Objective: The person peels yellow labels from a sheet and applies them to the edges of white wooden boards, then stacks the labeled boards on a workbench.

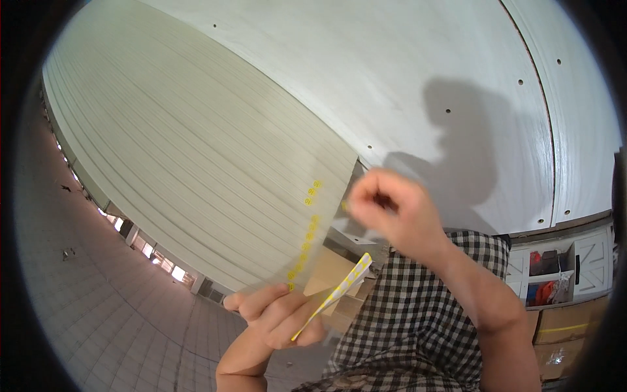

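Observation:
A narrow white sheet with yellow labels (341,291), seen nearly edge-on, is gripped in my left hand (282,317), whose fingers are curled around its lower end. My right hand (395,206) is raised up and to the right of it, thumb and fingers pinched and blurred by motion. At those fingertips a small yellow sticker (345,205) shows. Beside both hands lies a row of overlapping pale greenish strips (196,144); small yellow stickers (305,251) run in a line along their near ends. Between the hands and the strips there is a small gap.
A white work surface (392,59) with small round holes fills the upper right, with my shadow on it. Cardboard boxes (563,325) and a white cabinet (593,261) holding red and blue items stand at the right. Grey tiled floor (117,300) spreads at the left.

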Demonstrator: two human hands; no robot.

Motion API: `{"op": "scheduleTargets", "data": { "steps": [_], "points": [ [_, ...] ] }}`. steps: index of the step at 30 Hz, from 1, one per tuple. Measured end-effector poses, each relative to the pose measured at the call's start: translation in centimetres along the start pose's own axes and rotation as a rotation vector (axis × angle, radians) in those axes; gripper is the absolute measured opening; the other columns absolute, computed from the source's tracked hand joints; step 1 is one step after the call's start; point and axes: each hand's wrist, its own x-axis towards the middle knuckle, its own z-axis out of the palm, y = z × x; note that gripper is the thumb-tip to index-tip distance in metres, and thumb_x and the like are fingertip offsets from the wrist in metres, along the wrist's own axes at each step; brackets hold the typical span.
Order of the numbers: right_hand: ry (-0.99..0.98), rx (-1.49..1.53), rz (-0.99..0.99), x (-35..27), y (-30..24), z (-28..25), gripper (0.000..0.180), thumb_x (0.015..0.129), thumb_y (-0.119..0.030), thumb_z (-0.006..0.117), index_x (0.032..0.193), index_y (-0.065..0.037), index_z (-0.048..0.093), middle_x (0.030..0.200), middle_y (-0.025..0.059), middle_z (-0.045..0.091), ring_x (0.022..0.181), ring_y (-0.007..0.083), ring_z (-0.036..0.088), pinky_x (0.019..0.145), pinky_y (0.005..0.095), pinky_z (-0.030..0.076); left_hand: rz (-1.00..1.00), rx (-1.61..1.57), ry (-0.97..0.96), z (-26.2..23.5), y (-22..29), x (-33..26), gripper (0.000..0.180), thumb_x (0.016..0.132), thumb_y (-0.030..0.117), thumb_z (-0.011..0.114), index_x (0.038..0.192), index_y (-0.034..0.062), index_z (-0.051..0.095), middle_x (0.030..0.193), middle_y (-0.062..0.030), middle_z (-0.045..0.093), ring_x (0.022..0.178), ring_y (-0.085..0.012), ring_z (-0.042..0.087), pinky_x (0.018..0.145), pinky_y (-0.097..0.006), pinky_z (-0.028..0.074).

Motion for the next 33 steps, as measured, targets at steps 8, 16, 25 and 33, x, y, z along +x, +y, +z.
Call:
{"op": "scheduleTargets", "data": {
  "steps": [8,16,25,33],
  "points": [
    [0.123,0.075,0.274,3.7,4.2,0.7,0.014,0.083,-0.012,0.062,0.085,0.002,0.062,0.071,0.0022,0.058,0.065,0.0071,0.050,0.059,0.0243,0.043,0.028,-0.007,-0.004,0.5,0.1,-0.2,0.018,0.061,0.028,0.057,0.078,0.0249,0.061,0.074,0.0125,0.057,0.084,-0.0117,0.047,0.081,-0.034,0.022],
    [0.069,0.098,0.331,4.0,3.4,0.7,0.014,0.085,-0.014,0.062,0.088,0.000,0.063,0.071,-0.0040,0.054,0.063,0.0033,0.045,0.057,0.0206,0.039,0.013,-0.003,-0.039,0.3,0.2,-0.5,0.015,0.062,0.028,0.056,0.076,0.0274,0.061,0.075,0.0140,0.058,0.086,-0.0103,0.045,0.083,-0.034,0.022],
    [0.147,0.004,0.288,4.2,3.6,1.2,0.015,0.081,-0.012,0.066,0.084,0.002,0.062,0.065,0.0039,0.058,0.060,0.0097,0.051,0.057,0.0262,0.043,0.010,0.024,-0.050,0.1,0.5,-0.1,0.014,0.061,0.029,0.058,0.074,0.0264,0.061,0.075,0.0135,0.058,0.085,-0.0105,0.045,0.082,-0.035,0.022],
    [0.253,-0.598,-0.230,0.5,5.0,2.6,0.038,0.082,0.002,0.050,0.117,-0.010,0.061,0.075,0.0070,0.046,0.058,0.0195,0.047,0.054,0.0296,0.043,-0.005,0.044,-0.058,0.4,0.9,0.5,0.006,0.065,0.023,0.060,0.071,0.0213,0.059,0.073,0.0086,0.055,0.084,-0.0167,0.048,0.078,-0.036,0.027]
  ]
}}
